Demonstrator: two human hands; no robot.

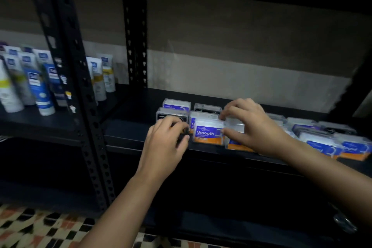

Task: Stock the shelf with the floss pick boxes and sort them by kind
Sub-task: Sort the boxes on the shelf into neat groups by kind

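Several clear floss pick boxes stand on the black shelf (128, 133). A purple-and-orange "Smooth" box (207, 134) stands at the shelf's front edge. My right hand (251, 127) pinches the clear box (234, 127) just right of it, thumb at the front and fingers over the top. My left hand (167, 143) holds a black-labelled box (171, 117) at the front left, mostly hiding it. Behind stand a purple box (177, 104) and a black box (207, 107). A loose pile of purple-and-orange and black boxes (322, 137) lies to the right.
Blue and white tubes (40, 84) stand on the neighbouring shelf to the left, behind a black perforated upright (80, 86). Another upright (136, 36) stands at the back. A checkered floor (30, 225) shows below. The shelf surface left of the boxes is bare.
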